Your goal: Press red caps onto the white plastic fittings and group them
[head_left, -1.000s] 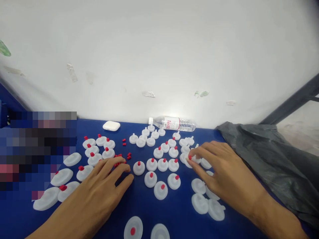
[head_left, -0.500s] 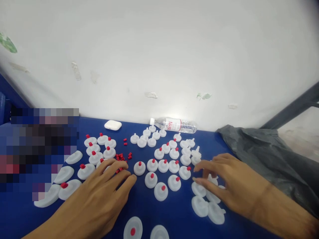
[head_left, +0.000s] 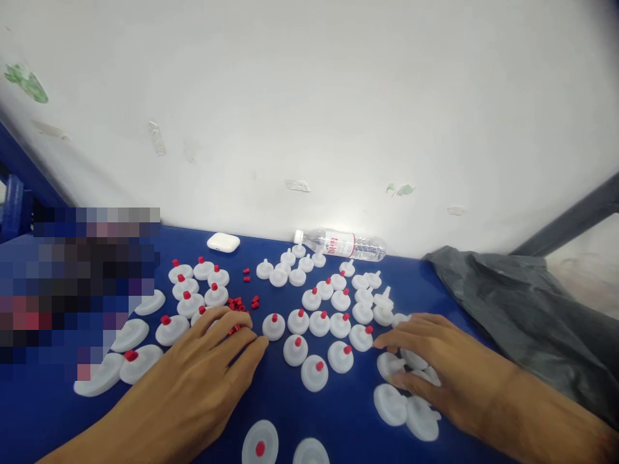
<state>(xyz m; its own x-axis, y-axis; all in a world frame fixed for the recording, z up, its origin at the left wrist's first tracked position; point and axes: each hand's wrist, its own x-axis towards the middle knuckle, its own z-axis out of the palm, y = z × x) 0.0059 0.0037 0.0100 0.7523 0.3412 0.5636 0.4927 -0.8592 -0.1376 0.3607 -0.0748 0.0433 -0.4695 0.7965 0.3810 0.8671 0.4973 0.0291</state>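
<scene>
Several white plastic discs with a short spout lie on a blue table (head_left: 348, 419); many carry a small red cap, like the capped disc (head_left: 273, 325). My left hand (head_left: 203, 374) rests palm down, fingers spread, its fingertips on a small heap of loose red caps (head_left: 239, 303). My right hand (head_left: 435, 367) lies over a group of uncapped white discs (head_left: 389, 405) at the right, fingers curled down onto them; what is under the fingers is hidden. Just left of its fingertips stands a capped disc (head_left: 361, 336).
A clear water bottle (head_left: 343, 245) lies against the white wall at the back. A small white case (head_left: 223, 242) sits at the back left. A dark grey plastic bag (head_left: 527, 309) covers the table's right side. A blurred patch hides the left.
My right hand has let go of a capped disc, left it standing with the others, and drawn back towards me onto the uncapped discs. My left hand has barely moved.
</scene>
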